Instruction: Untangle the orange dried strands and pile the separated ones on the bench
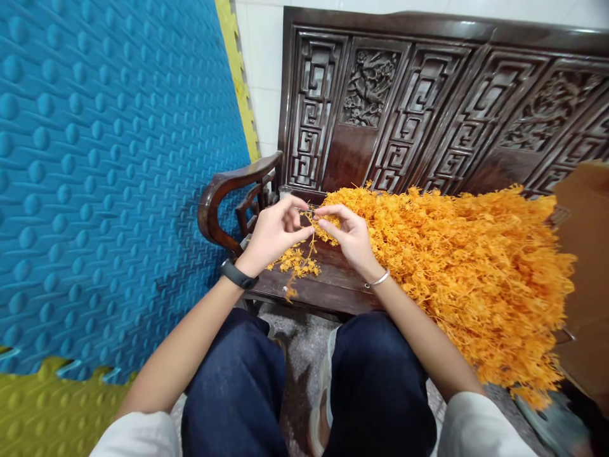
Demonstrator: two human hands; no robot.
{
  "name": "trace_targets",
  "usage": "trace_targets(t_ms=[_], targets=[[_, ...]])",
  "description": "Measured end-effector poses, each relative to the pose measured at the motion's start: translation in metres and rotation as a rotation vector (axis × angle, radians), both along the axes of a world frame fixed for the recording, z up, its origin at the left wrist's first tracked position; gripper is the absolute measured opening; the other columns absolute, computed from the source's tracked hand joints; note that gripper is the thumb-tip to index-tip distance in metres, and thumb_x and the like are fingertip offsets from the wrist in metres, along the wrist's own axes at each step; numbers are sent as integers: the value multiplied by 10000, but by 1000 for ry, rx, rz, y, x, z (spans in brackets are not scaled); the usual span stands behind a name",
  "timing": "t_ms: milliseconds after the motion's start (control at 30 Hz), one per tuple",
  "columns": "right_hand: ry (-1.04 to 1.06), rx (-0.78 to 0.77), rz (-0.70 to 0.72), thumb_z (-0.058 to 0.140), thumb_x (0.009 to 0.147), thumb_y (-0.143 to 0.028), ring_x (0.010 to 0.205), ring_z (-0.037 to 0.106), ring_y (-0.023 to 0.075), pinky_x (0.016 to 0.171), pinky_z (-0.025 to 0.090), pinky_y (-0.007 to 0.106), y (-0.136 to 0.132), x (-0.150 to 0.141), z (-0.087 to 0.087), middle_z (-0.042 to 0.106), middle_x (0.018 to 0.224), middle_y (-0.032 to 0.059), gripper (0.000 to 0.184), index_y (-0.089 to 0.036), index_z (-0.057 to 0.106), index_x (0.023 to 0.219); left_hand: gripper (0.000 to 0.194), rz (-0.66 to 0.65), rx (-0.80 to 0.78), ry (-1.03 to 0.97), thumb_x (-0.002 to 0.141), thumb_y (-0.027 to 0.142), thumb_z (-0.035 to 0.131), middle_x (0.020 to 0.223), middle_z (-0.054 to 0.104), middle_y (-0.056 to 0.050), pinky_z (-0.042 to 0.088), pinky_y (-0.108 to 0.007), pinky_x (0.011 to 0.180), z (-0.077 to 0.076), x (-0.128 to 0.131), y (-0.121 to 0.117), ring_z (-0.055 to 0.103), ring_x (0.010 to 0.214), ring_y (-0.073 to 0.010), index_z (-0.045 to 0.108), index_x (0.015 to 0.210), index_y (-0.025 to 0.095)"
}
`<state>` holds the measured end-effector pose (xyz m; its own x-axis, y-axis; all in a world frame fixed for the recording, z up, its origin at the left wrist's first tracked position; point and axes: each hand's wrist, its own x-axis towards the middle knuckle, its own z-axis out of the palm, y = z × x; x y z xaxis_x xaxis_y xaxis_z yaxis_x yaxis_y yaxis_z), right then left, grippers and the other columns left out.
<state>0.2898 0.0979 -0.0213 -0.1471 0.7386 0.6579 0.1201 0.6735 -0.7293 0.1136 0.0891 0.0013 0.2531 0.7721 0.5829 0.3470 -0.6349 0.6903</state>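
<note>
My left hand [273, 233] pinches the top of a small orange plastic sprig [301, 259], which dangles below my fingers over the bench seat. Close beside it, my right hand [347, 238] pinches the same sprig, fingertips almost touching the left ones. A big heap of orange plastic sprigs [476, 273] covers the seat just right of my hands. There is a black watch on my left wrist and a thin silver bracelet on my right.
A dark carved wooden bench [333, 289] stands in front of my knees, its curved armrest [223, 190] at the left. Blue foam mats [104, 165] lean at the left, a yellow mat [42, 406] below. A cardboard box [587, 266] sits at the right edge.
</note>
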Motion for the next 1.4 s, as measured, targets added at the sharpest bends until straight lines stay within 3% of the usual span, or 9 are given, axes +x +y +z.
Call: trace_targets(t_ms=[133,367,600,733,833,967,1133,1267,1400], targets=[[-31,10,29,632,824,-325,976,614,179,944,467,394,-1,0,1,683,972,29,137,-224,665,910,682,-83,136,77,677,239,714,1236,560,-104,441,-337,877,-5,-3,10,526,1102,-225,430,1298,217],[47,-19,132,638,823,-245,931,633,151,915,476,359,3,1,-3,679,955,11,97,-233,672,913,575,-194,50,181,735,299,695,1295,560,-135,374,-381,1009,-21,3,25,529,1175,-243,497,1257,162],[-119,-5,74,633,823,-314,926,624,170,899,477,379,-4,5,-3,686,945,23,134,-224,656,920,221,-219,-18,169,831,329,564,951,701,-44,429,-280,807,-23,7,25,617,897,-186,667,929,160],[-140,173,-173,602,839,-286,1064,563,188,947,434,375,-9,14,-4,639,1078,51,167,-229,632,993,257,-110,-18,200,818,351,559,664,624,5,360,-246,654,-23,4,22,529,657,-134,639,688,144],[-128,218,-283,529,867,-252,895,589,168,827,462,328,-17,22,-13,642,906,41,101,-210,617,892,307,4,16,175,810,373,548,571,522,24,297,-246,594,-22,-3,20,437,587,-116,575,604,148],[-656,56,129,515,815,-190,660,548,126,678,429,265,-33,23,-43,612,723,0,91,-185,595,772,319,137,66,187,774,375,557,522,469,25,261,-255,575,-23,-18,21,391,551,-118,490,540,167],[-1463,-679,609,547,792,-186,664,531,103,677,389,228,-57,8,-110,599,710,-25,108,-166,643,838,267,180,95,288,767,352,526,590,567,-24,276,-265,593,-30,-32,17,475,591,-153,508,568,174],[-1679,-950,666,671,677,-143,539,535,127,586,408,248,-68,1,-163,529,501,-36,96,-116,616,603,252,179,118,378,780,346,514,620,601,-48,278,-267,586,-32,-37,10,504,610,-169,539,594,178],[-1719,-991,591,721,667,-144,621,568,154,628,453,285,-59,-9,-189,550,559,-14,149,-95,597,600,243,178,149,476,793,315,518,606,593,-48,272,-270,576,-34,-37,6,503,596,-170,552,595,178]])
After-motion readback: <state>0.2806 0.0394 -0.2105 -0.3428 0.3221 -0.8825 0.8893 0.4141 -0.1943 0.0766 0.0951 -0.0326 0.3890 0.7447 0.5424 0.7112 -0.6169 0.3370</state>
